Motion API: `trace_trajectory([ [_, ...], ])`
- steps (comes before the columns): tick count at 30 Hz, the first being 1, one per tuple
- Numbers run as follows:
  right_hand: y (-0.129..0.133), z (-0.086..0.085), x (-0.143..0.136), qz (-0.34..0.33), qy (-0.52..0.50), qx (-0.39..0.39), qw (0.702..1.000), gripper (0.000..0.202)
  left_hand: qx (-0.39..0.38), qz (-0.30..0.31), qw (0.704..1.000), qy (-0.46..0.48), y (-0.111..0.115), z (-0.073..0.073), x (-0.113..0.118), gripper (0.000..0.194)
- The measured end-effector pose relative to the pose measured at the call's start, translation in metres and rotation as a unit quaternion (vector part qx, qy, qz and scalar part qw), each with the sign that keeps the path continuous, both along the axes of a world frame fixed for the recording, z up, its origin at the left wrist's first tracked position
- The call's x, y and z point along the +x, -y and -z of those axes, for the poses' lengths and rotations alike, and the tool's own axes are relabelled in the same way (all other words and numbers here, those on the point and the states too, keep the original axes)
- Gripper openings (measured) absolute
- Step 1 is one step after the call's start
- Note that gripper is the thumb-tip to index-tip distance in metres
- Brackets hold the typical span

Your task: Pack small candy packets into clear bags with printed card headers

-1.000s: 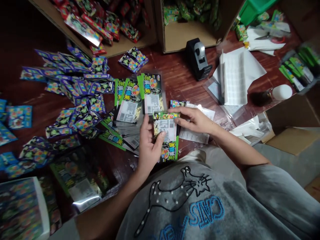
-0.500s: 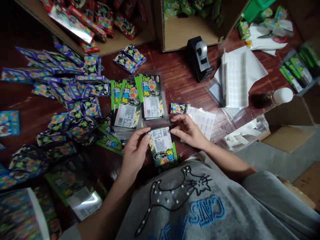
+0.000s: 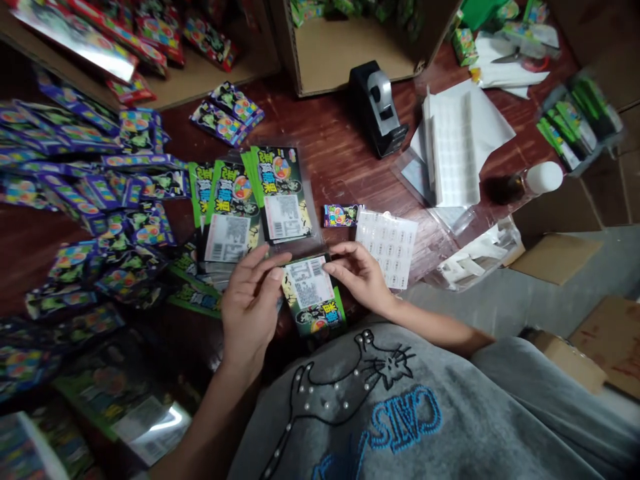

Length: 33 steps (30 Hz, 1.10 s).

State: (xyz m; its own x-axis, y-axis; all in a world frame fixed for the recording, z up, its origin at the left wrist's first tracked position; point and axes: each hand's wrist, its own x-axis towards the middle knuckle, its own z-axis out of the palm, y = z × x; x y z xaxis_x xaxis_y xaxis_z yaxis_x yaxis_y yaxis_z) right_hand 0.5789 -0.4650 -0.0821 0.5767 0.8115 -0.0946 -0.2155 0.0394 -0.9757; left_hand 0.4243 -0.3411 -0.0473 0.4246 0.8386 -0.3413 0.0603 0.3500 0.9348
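A black and green candy packet [image 3: 306, 303] with a white barcode label lies upside down to my view, close against my shirt. My left hand [image 3: 253, 303] grips its left edge, thumb on the near side and fingers curled behind. My right hand [image 3: 364, 277] pinches its upper right edge between thumb and forefinger. Just beyond, several labelled candy packets [image 3: 280, 180] overlap in clear sleeves. A small purple candy pack [image 3: 341, 215] and a sheet of round stickers [image 3: 395, 247] lie past my right hand.
Purple candy packs [image 3: 100, 180] are heaped at left. Cardboard boxes hold red packs [image 3: 160, 30] and green packs [image 3: 350, 7]. A black tape dispenser [image 3: 380, 110], folded label sheets [image 3: 453, 153], a white-capped bottle [image 3: 543, 179] and scissors [image 3: 533, 63] occupy the right side.
The view has shifted slightly, so the table things appear further left. Both hands stay at the packet's edges; the sticker sheet shows more fully beside my right hand.
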Motion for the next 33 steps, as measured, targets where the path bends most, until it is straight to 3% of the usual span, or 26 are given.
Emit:
trace_trajectory([
  [4,-0.003,-0.009,0.014,-0.077,0.059,0.004,0.995,0.024,-0.039,0.015,0.999,0.018,-0.003,0.000,0.001,0.053],
  [6,-0.006,-0.015,0.025,-0.109,0.120,0.024,0.986,0.018,-0.040,0.035,0.999,0.005,-0.006,0.000,-0.001,0.046],
  [11,-0.007,-0.029,0.040,-0.133,0.183,0.027,0.974,0.025,0.046,0.109,0.992,-0.038,-0.013,-0.010,-0.010,0.025],
  [15,-0.010,-0.040,0.043,-0.190,0.148,0.006,0.971,0.021,0.101,0.154,0.980,-0.075,-0.017,-0.026,-0.009,0.020],
  [21,-0.024,-0.056,0.047,-0.197,-0.050,-0.090,0.975,0.032,0.083,0.157,0.978,-0.114,-0.022,-0.040,0.003,0.021],
  [25,-0.020,-0.059,0.057,-0.217,-0.074,-0.086,0.970,0.032,0.096,0.198,0.967,-0.131,-0.025,-0.045,0.001,0.024],
  [28,-0.008,-0.053,0.065,-0.243,-0.027,-0.042,0.969,0.029,0.102,0.228,0.961,-0.117,-0.023,-0.045,0.000,0.029],
  [33,0.018,-0.048,0.082,-0.260,0.155,0.054,0.952,0.019,0.145,0.287,0.943,-0.082,-0.023,-0.036,0.017,0.023],
])
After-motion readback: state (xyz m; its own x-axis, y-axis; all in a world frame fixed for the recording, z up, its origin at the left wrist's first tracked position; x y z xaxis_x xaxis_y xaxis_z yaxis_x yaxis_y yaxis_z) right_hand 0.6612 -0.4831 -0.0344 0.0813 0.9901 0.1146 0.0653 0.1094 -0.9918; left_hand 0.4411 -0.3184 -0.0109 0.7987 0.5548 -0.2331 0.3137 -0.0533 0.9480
